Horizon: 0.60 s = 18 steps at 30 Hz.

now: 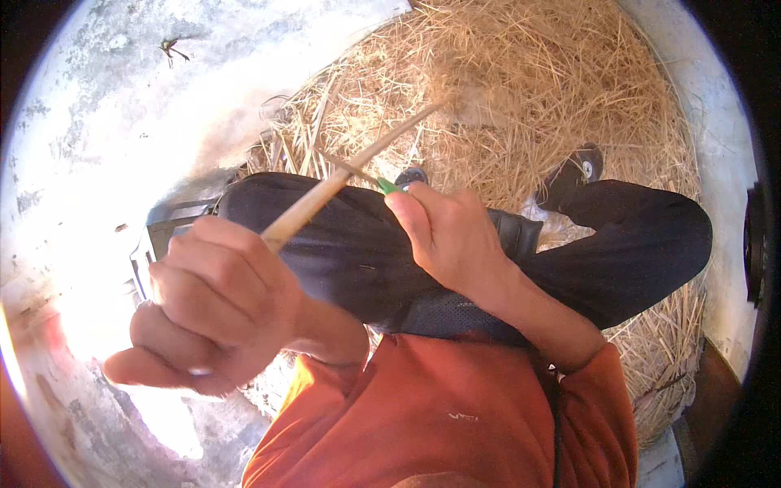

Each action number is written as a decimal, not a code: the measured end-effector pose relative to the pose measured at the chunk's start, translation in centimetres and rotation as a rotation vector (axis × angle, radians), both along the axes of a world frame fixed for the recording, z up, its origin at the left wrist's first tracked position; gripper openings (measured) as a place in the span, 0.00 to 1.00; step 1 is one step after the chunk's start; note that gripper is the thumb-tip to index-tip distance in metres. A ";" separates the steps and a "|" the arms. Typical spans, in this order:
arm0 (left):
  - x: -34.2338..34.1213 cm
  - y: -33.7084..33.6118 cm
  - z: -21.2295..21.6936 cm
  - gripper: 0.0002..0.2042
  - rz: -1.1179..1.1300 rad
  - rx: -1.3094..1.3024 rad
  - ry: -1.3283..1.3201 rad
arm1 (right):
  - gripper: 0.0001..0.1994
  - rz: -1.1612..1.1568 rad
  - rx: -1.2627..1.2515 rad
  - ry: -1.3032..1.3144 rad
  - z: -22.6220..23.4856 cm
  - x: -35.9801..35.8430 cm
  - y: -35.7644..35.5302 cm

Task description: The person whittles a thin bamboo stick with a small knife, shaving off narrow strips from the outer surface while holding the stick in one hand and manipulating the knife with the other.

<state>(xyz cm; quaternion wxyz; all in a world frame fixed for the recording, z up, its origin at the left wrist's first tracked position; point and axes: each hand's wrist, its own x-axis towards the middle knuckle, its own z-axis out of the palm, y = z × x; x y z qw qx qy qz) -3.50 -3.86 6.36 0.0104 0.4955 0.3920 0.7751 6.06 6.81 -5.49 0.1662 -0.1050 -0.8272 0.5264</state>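
Observation:
My left hand (pixel 220 305), at the left, is closed in a fist around the thick end of a pale wooden strip (pixel 313 202). The strip slants up and away to the right, its thin far end over the loose shavings. My right hand (pixel 455 236) grips a small knife (pixel 386 186) by its green handle, most of which the fingers hide. Its narrow blade points to the upper left and crosses the strip about midway, and I cannot tell how deeply it bites. Both hands are above my dark-trousered legs (pixel 342 252).
A thick heap of straw-like shavings (pixel 553 73) covers the floor ahead and under my feet. A pale, stained wall or slab (pixel 106 163) runs along the left, brightly lit. A dark slatted frame (pixel 175 215) stands beside my left leg. My dark shoe (pixel 586 163) rests among the shavings.

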 end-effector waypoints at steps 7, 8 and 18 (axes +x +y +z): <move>-0.6 -0.5 0.1 0.24 0.027 -0.005 0.041 | 0.19 -0.071 0.106 -0.285 -3.0 -0.4 1.2; -0.5 -0.6 -0.1 0.24 0.047 -0.007 0.053 | 0.21 -0.066 0.076 -0.174 -2.4 -0.5 1.1; 0.3 0.4 0.1 0.25 0.016 -0.019 0.033 | 0.23 -0.006 -0.047 -0.210 -2.0 -0.4 2.0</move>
